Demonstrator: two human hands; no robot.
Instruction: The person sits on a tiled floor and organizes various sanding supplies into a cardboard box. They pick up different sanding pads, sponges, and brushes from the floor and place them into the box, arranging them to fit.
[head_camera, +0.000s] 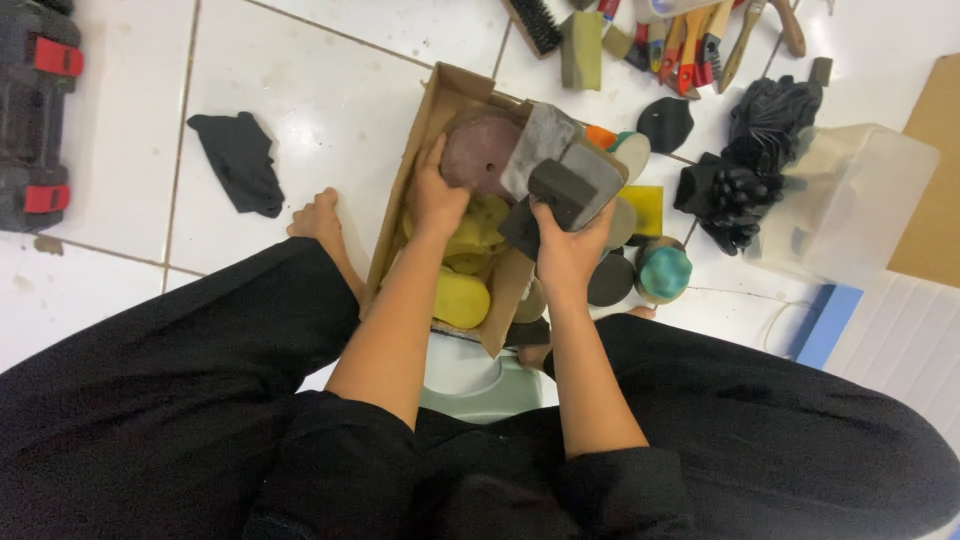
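**First:** Cardboard, centre frame: an open cardboard box (425, 120) on the white tiled floor (330, 90), and both bare forearms run up from the bottom of the picture into it. The person sits on a pale stool (470, 385), knees spread in black cloth.

**Second:** Look at the left hand (437, 195). Arm straight, wrist bent slightly down, fingers spread narrowly along the lower edge of a round brown sanding disc (478, 148) standing tilted in the box. Touching it for certain; whether it grips, I cannot tell.

**First:** And the right hand (568, 243)?

**Second:** Closed around a dark grey foam block (562, 190), thumb on the near side, fingers hidden behind. The block sits at the box's right wall, just above centre, with a lighter grey sheet (540, 140) leaning against it.

**First:** Yellow sponges (470, 235) are piled under both wrists, inside the box.

**Second:** Right of the box, more pads on the tiles: a teal round one (663, 270), a yellow square (643, 205), dark discs between them.

**First:** Further right, black gloves (735, 195) lie beside a cloudy plastic tub (850, 200). Brushes with wooden handles (700, 45) crowd the upper edge.

**Second:** Upper left, a black cloth (240, 160) lies well apart, and a dark case with red latches (35, 110) sits at the left edge. A bare foot (318, 218) rests just left of the box.
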